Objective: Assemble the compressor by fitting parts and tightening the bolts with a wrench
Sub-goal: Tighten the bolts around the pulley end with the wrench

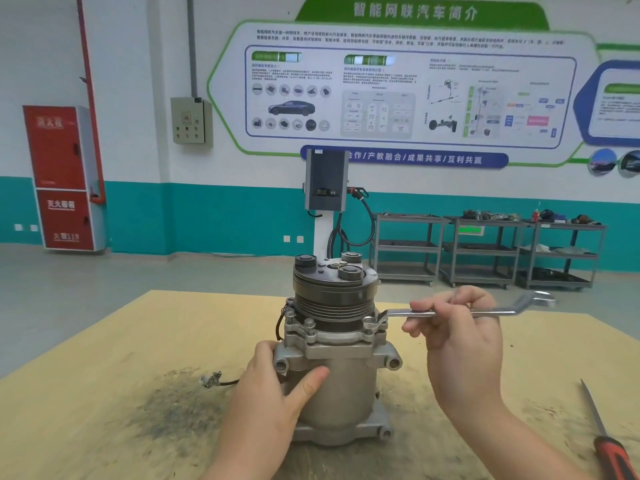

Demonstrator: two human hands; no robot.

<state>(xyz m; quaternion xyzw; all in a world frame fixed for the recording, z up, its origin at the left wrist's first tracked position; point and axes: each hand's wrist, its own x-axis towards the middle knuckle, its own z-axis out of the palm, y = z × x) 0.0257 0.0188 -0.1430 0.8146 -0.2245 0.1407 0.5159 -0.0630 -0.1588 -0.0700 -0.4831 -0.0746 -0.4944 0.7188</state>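
The compressor stands up tall in the middle of the tan surface. Its long side runs up and down. The black round pulley is at the top and the flat foot is at the bottom. A thin dark wire with a small plug on its end comes out from the left side and lies on the surface.

The wrench lies flat in the air, going from left to right. Its ring end sits on a bolt on the right side of the compressor, just under the pulley. Its other end points off to the right and looks blurry.

The right hand holds the wrench near its middle. The grip is curled round the handle, with the thumb below and the fingers over the top.

The left hand is on the left side of the silver body. The thumb lies straight across the front. The fingers go round the side, where they are hidden, so I cannot tell how tight this grip is.

A screwdriver with a red and black handle lies on the surface at the right, well apart from the compressor.

Far back by the wall stand grey carts with shelves. Dark parts sit on their top shelves, too small to tell what they are.
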